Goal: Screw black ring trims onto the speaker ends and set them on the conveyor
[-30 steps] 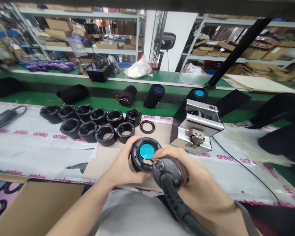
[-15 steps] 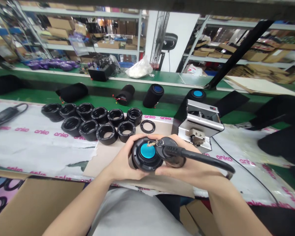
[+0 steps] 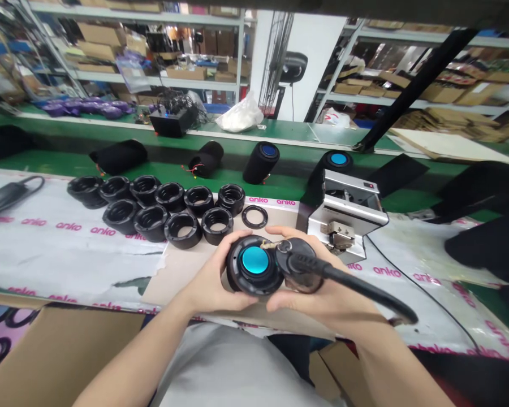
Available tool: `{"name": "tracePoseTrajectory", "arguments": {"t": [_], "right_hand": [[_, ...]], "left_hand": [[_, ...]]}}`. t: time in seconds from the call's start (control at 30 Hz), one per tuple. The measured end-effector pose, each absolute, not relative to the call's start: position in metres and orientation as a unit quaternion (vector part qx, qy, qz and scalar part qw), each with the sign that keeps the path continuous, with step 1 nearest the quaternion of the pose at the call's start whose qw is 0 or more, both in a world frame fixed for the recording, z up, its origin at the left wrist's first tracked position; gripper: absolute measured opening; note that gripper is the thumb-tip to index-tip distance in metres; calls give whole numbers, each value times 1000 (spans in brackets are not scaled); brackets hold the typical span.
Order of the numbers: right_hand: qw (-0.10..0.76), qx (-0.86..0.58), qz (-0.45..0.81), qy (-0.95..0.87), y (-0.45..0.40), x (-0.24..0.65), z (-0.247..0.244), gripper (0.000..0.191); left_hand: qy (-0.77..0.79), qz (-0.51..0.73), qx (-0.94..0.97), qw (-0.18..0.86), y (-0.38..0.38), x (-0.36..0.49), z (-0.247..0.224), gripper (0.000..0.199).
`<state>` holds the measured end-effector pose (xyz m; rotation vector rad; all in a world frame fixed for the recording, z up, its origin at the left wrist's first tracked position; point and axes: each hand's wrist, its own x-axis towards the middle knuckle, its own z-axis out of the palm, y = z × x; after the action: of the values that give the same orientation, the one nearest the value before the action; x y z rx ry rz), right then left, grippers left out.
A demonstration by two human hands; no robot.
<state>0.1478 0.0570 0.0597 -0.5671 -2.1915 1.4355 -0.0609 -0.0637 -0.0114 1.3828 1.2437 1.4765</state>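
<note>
my left hand [image 3: 214,282] is curled round the side of a black cylinder with a blue disc in its top [image 3: 255,260], left of the silver machine [image 3: 343,217] and nearer to me than it. my right hand [image 3: 331,302], just in front of the silver machine, is wrapped about a black corded tool [image 3: 299,263], with thumb and forefinger spread apart. the tool covers the cylinder's right edge, so i can't tell whether they touch. its thick cord [image 3: 365,291] crosses over my right hand, in front of the silver machine.

left of the silver machine, past a flat black ring [image 3: 255,225], stand ten short black tubes [image 3: 183,242] in two rows, six behind and four in front. farther left of it a black handle-like thing [image 3: 8,198] lies on white film printed "anko" [image 3: 85,254]. brown card [image 3: 169,277] is spread to the left of the machine, under my left hand.

directly behind the silver machine, partly hidden by it, is a cylinder with a bright blue top [image 3: 338,159]. behind and left of it, on the green surface [image 3: 290,183], a dark-blue-topped cylinder [image 3: 259,164] leans, and two black cylinders with red wire ends [image 3: 207,158] lie on their sides.
</note>
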Motion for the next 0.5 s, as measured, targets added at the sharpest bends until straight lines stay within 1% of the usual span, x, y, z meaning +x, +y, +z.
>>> {"name": "tracePoseTrajectory", "arguments": {"t": [0.07,0.1,0.23,0.4,0.5], "right_hand": [[207,-231,546,-778,57,148,61,73],[212,-244,552,-769,57,148,62,71],[282,-299,517,-751,52,144,68,70],[241,-281,513,-774,47,142,69,69],[241,-273,488,-794,44,142,69,65]], "left_hand": [[487,578,537,375,-63,-61,-14,109],[484,580,538,374,-63,-61,-15,110],[476,590,540,366,-63,-60,-20,112],[491,584,529,373,-64,-60,-17,113],[498,582,516,384,-64,-59,-16,117]]}}
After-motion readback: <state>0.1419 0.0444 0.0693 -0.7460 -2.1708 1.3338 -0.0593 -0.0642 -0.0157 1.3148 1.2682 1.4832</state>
